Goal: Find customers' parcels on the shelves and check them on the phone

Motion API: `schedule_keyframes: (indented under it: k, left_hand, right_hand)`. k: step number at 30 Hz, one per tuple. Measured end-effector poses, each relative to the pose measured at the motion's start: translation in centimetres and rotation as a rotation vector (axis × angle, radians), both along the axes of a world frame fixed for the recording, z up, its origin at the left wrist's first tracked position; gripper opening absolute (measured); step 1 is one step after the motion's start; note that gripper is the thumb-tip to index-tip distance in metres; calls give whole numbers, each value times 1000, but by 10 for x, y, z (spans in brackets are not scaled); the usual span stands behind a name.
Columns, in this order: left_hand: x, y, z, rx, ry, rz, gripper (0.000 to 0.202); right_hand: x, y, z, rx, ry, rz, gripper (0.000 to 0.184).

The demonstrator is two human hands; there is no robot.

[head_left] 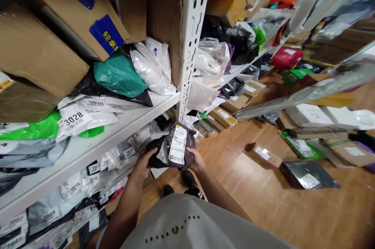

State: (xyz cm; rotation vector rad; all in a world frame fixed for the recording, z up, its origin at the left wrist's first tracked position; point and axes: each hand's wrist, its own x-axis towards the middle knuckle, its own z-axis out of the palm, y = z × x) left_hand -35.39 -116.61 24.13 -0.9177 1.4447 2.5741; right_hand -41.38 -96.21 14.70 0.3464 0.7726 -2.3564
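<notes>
Between my two hands is a dark plastic-wrapped parcel (189, 139) with a white printed shipping label facing up. My left hand (144, 163) grips its black left side, the thumb on top. On the purple-grey right side, my right hand (195, 159) is closed round the edge. Whether this is one package or two pressed together, I cannot tell. The parcel is held in front of a white shelf post (190, 45), above my shoes. Left of it, white bags with a 3028 label (73, 120) lie on the shelf.
Cardboard boxes (73, 10), a teal bag (118, 75) and a white bag (155, 65) crowd the left shelf (140, 118). Numbered parcels fill the level below. A blurred plastic-wrapped pole (293, 94) slants across the right. Boxes (309, 174) lie on the wooden floor (228, 159).
</notes>
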Motion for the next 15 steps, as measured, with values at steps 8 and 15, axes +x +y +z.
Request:
schedule_keyframes:
  k: [8,15]
  left_hand:
    - [1,11,-5,-54,-2,247,58]
    - [12,28,-2,-68,97,27,54]
  right_hand:
    - [-3,19,-11,38,-3,64,24]
    - [-6,9,17,105,197,283,45]
